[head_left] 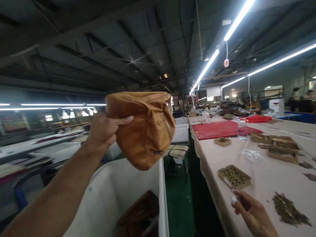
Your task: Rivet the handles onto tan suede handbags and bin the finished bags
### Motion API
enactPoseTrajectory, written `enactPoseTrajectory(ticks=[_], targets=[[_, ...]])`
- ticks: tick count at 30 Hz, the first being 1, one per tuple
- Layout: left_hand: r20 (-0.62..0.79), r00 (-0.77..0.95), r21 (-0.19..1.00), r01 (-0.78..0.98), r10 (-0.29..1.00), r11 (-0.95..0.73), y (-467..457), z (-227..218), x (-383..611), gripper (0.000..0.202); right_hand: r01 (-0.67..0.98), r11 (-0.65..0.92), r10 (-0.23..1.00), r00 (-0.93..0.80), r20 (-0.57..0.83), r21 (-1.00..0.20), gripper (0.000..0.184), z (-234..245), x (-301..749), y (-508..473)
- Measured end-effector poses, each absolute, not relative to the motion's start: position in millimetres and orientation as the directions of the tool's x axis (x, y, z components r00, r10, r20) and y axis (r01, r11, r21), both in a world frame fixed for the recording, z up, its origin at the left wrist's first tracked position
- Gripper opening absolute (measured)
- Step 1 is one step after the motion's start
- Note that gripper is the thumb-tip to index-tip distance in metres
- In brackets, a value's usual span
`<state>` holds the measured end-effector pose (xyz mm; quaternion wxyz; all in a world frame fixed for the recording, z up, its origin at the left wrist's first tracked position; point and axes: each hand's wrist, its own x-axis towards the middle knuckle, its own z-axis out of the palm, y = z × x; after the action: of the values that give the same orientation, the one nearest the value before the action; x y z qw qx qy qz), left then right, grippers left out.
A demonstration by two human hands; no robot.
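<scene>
My left hand (105, 130) grips a tan fabric bag (142, 131) by its left side and holds it up, the thumb pressed flat on the front. The bag has a short slanted zipper and a small dark label near the bottom. Under it stands a large white bin (106, 187) with brown fabric pieces (139, 214) inside. Over the table's near edge is my right hand (251, 210), its fingers partly curled and blurred. Something white shows at one fingertip; whether worn or held I cannot tell. Just beyond this hand lies a cardboard tray of small brass-coloured parts (234, 176).
On the long covered table (209, 158) are a pile of metal pieces (290, 209), a clear plastic jar (242, 130), a red sheet (214, 129) and more cardboard trays (282, 153). A stool (176, 151) stands in the green aisle between bin and table.
</scene>
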<state>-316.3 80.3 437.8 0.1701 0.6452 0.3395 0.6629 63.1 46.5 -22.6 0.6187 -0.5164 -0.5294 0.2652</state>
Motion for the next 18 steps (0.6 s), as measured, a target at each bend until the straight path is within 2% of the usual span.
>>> enactPoseTrajectory(ticks=[3,7,12,15,18], targets=[[0.696,-0.099,0.718,0.06,0.712,-0.694,68,436,-319,0.069,0.234,0.328,0.868,0.307,0.389,-0.915,0.058,-9,83,33],[0.541,0.04,0.841,-0.039,0.84,-0.54,56,413,-299,0.06,0.205,0.341,0.853,0.343,0.394,-0.917,0.065,27,95,19],[0.306,0.349,0.946,-0.008,0.886,-0.324,45,376,-293,0.046,0.406,0.407,0.678,0.465,0.569,-0.818,0.085,61,84,7],[0.169,0.554,0.97,0.054,0.815,-0.238,40,360,-294,0.041,0.351,0.551,0.67,0.355,0.652,-0.757,0.089,74,71,-7],[0.067,0.647,0.985,0.079,0.76,-0.154,38,352,-298,0.045,0.291,0.723,0.614,0.144,0.776,-0.626,0.068,91,65,-28]])
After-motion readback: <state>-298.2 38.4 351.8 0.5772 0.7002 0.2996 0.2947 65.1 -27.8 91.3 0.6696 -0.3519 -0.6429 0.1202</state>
